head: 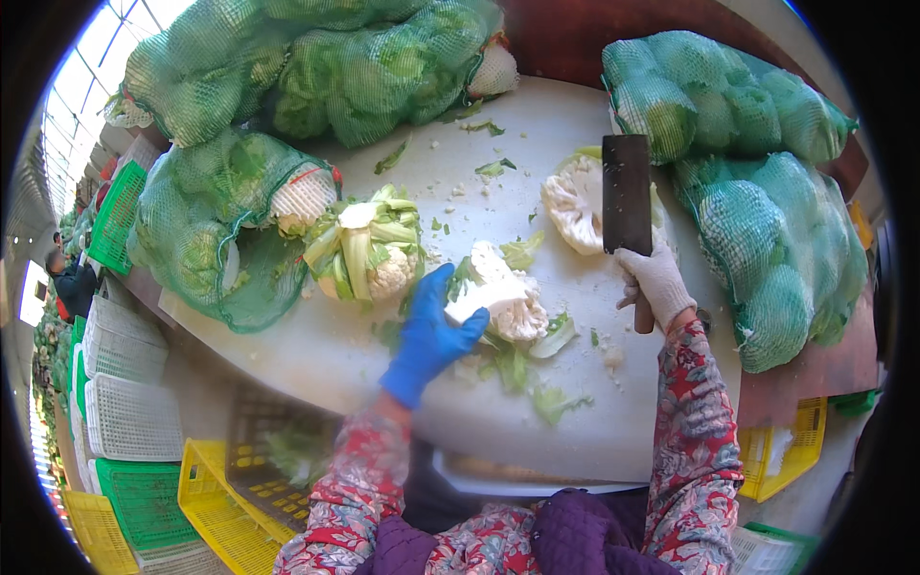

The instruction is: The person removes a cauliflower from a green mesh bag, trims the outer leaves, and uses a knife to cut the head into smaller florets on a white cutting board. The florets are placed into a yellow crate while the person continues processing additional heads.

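Note:
My left hand (430, 338), in a blue rubber glove, grips a cut piece of cauliflower (523, 305) by its white cut side, thumb and fingers spread around it. My right hand (658, 282), in a white knit glove, is closed around the handle of a dark-bladed cleaver (625, 194), blade pointing away from me. Behind the blade, partly hidden by it, lies a cauliflower half (573, 205) with its cut face showing. Left of my left hand sits a cauliflower (368, 251) with trimmed green leaf stalks. Loose leaf scraps (552, 402) lie in front of the held piece.
Green mesh bags of cauliflower sit on the white board (560, 445): a bag at left (194, 215), others at far left (374, 72), and two at right (719, 93). Below left stand a dark crate (251, 431) and a yellow crate (215, 517). A person (74, 280) is at far left.

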`<state>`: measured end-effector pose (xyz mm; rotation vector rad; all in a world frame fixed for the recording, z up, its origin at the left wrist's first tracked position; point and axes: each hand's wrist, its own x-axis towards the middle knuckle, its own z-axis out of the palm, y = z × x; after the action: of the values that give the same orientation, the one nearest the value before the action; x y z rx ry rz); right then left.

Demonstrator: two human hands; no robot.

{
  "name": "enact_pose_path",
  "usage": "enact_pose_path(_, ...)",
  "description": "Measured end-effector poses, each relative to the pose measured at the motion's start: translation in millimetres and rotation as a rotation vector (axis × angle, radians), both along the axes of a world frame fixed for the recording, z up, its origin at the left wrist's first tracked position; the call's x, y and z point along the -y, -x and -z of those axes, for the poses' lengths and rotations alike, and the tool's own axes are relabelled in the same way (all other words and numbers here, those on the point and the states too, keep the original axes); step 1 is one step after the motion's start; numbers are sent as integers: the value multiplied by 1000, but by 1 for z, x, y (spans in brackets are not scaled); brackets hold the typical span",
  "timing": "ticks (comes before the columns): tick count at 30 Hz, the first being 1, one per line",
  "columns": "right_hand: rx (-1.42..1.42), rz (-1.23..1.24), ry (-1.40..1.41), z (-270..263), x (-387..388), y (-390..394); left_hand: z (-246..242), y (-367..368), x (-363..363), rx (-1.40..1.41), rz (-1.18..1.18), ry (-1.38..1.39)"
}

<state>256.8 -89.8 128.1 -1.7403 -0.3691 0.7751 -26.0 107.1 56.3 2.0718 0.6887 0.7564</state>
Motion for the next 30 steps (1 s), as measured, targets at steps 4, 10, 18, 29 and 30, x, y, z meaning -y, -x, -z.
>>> enact_pose_path(4, -1, -37, -33, 0, 20, 27, -5, 3, -9, -66, 64, 64)
enact_pose_path(10, 111, -173, 174, 15, 51, 82, -20, -19, -23, 76, 358, 531)
enact_pose_path(18, 759, -278, 364, 17, 77, 115, -11, -58, -24, 262, 256, 412)
enact_pose_path(29, 839, -379, 471, -3, 64, 118, -3, -61, -21, 311, 247, 539)
enact_pose_path(30, 932, -426, 682, 4, 61, 114, -3, -62, -22, 322, 248, 547)
